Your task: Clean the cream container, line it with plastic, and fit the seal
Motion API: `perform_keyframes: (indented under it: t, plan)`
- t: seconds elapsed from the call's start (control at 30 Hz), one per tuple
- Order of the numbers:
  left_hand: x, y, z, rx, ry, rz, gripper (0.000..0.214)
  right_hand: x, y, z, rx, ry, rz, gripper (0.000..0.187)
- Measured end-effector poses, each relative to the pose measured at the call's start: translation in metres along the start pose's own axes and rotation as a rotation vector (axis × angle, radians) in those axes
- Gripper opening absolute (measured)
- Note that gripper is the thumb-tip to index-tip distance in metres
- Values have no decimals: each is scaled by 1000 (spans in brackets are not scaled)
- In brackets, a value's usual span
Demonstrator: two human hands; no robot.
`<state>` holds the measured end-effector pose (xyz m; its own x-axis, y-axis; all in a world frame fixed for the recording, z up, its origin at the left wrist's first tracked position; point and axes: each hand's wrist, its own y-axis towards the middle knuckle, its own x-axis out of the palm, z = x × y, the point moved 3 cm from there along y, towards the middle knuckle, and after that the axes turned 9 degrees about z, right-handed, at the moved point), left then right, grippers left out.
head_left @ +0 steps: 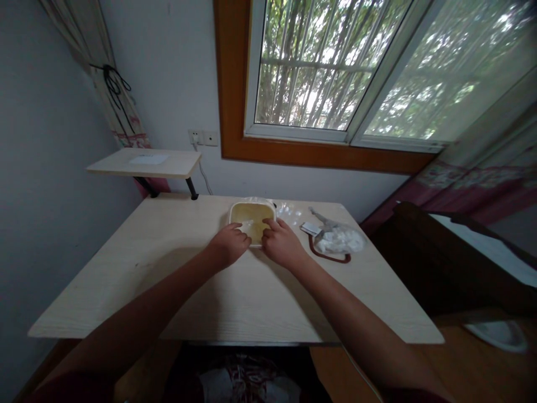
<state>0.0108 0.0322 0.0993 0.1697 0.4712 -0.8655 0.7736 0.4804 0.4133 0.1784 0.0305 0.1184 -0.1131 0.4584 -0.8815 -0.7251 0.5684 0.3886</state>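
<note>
A dark red left sleeve [71, 390] shows at seven o'clock and a matching right sleeve [415, 398] at five o'clock, both cut off by the frame edge. The left forearm [138, 305], right forearm [348, 324], left hand [229, 244] and right hand [283, 244] are bare. Dark clothing [247, 380] sits at six o'clock, too blurred to make out.

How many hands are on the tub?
2: the left hand rests its fingers on the near-left edge of the tub, and the right hand rests its fingers on the near-right edge.
</note>
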Motion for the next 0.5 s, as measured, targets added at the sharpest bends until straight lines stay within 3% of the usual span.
perform_keyframes:
  t: [0.2, 0.5]
  plan:
    - [2, 7, -7, -20, 109, -221, 20, -4, 1, 0, -16, 2, 13, 17]
    - [-2, 6, -7, -81, 115, -185, 17, -4, 2, 0, -8, 5, 10, 17]
